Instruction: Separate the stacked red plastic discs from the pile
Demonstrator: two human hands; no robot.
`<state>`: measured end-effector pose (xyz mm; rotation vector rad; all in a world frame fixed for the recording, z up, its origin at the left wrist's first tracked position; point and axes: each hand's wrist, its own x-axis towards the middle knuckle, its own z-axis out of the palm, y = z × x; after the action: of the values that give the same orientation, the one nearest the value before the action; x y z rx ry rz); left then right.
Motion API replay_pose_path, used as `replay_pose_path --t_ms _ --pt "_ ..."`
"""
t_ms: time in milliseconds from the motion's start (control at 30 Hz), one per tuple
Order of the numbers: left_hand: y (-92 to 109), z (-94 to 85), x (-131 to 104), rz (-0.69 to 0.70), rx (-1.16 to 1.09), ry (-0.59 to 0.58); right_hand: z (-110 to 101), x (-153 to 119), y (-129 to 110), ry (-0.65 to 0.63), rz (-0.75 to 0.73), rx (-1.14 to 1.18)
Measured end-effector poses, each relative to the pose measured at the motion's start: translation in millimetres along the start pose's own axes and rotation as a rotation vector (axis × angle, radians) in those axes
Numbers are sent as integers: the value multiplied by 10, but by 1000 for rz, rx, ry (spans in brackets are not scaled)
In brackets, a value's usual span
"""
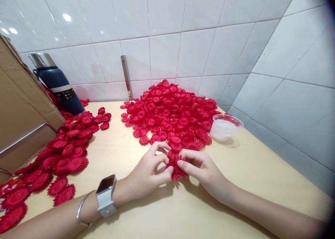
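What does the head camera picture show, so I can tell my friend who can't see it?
Two bare hands, the left hand and the right hand, pinch a small red fabric flower together over a pale wooden table. Behind them lies a big heap of red flowers, a clear plastic cup to its right, and larger red flowers to the left.

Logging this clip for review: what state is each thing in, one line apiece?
Left hand: pinching the red flower piece, watch on wrist.
Right hand: pinching the same piece from the other side.
Red flower piece: held between both hands, just above the table.
Big red pile: heaped loose against the wall.
Left red pile: spread flatter along the table.
Plastic cup: tipped on its side.
Flask: upright, closed.
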<state>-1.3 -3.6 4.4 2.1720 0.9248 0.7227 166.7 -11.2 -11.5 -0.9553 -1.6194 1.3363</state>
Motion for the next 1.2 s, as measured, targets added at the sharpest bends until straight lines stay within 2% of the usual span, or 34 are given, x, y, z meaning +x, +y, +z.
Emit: replay_pose_path --t_ms 267,500,800,933,1200 --pt "31 -12 -5 0 -18 -37 10 1 7 -13 -30 5" --pt "8 0 6 41 40 -40 51 -15 27 -7 20 -206" --pt "1 -2 1 54 27 -53 63 -40 27 -32 16 -344" --pt "-14 7 0 48 20 -44 59 -27 11 -67 -25 -353" --pt "-6 2 -10 71 2 -46 60 -25 -13 -55 -113 -373"
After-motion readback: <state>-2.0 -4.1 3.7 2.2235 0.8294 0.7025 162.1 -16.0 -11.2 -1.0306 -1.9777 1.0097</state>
